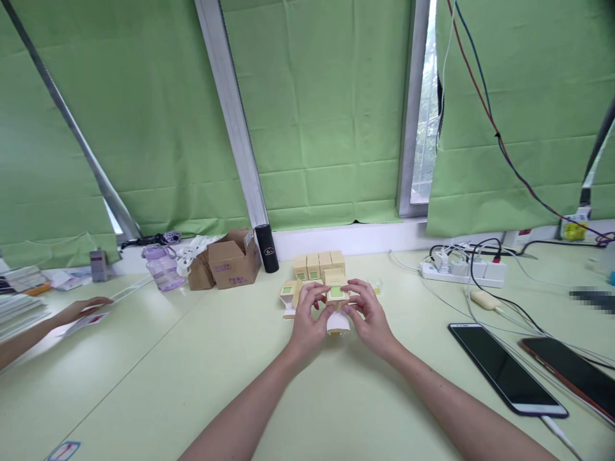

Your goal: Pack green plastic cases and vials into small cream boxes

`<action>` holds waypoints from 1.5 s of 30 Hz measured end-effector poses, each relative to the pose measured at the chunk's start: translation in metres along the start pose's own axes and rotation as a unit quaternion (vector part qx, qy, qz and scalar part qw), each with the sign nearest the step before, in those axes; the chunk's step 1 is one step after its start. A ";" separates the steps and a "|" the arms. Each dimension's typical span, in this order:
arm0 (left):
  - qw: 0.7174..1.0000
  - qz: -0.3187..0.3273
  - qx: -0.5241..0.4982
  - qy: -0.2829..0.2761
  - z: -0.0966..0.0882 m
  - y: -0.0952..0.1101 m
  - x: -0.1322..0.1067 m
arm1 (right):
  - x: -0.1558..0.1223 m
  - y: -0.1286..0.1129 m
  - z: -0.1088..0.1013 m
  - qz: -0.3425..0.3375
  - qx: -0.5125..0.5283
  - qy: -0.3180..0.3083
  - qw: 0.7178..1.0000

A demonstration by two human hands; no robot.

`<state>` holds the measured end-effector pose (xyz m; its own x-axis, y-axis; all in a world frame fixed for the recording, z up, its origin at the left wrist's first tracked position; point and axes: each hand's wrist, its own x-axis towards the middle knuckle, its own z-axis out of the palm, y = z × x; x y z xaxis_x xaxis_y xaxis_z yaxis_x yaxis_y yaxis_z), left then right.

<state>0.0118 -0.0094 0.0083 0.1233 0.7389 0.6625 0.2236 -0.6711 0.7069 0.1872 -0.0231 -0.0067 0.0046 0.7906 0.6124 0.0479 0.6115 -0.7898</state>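
Between my two hands is a small tan cardboard box (337, 294) with a green square on it; a white flap hangs out at its near end. My left hand (311, 314) grips its left side with thumb and fingers. On the right side my right hand (368, 314) pinches it the same way. Just left of my left hand stands another small box (287, 291) with a green square and a white flap. Behind my hands, several closed tan boxes (319, 262) stand in a row. A small clear item with yellow (375, 287) lies partly behind my right hand.
An open brown carton (234, 262), a black bottle (267, 248) and a purple jug (163, 269) stand at the back left. On the right are a power strip (464, 272), cables and two phones (507, 368). Another person's hand (84, 310) touches papers at far left.
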 end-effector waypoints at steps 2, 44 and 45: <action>1.000 0.004 0.004 0.001 0.000 -0.001 0.000 | 0.001 0.001 0.000 -0.002 -0.002 0.005 1.000; 0.993 -0.020 -0.067 -0.096 -0.011 -0.005 -0.002 | 0.000 0.001 -0.005 0.002 0.032 -0.012 0.999; 0.993 -0.022 -0.066 -0.091 -0.011 -0.005 -0.001 | 0.000 0.002 -0.005 0.001 0.034 -0.014 0.999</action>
<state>0.0002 -0.0077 0.0067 0.2924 0.7583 0.5826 0.1050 -0.6310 0.7686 0.1920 -0.0221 -0.0078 -0.0225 0.7922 0.6098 -0.0209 0.6095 -0.7925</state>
